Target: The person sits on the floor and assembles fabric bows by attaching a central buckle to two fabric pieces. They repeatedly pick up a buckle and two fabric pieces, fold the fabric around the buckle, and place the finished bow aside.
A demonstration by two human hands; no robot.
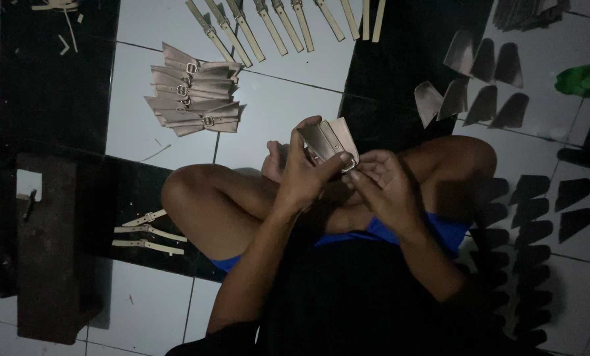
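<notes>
Grip, left hand point(303, 177): closed around a tan leather piece point(328, 140); fingers wrapped behind it, thumb pressed on its front near the lower edge.
Grip, right hand point(382, 178): fingertips pinched together at the small metal buckle point(347, 164) on the piece's lower corner.
Leather piece, position: held up in front of the crossed legs, above the lap, tilted; both hands are touching it, and it is clear of the floor.
Finished stack point(196, 97): similar tan pieces with buckles are piled on the white tiled floor point(281, 105), well apart from the hands, up and to the left.
Strap row point(281, 26): narrow buckled straps are laid side by side along the top edge, fanned.
Loose straps point(148, 232): three pale straps are laid on a dark mat beside the left knee.
Dark cut shapes point(486, 82): wedge-like pieces are spread over the floor at right, in rows; more of them run down the right side.
Light: dim; fine detail of the buckle cannot be told.
</notes>
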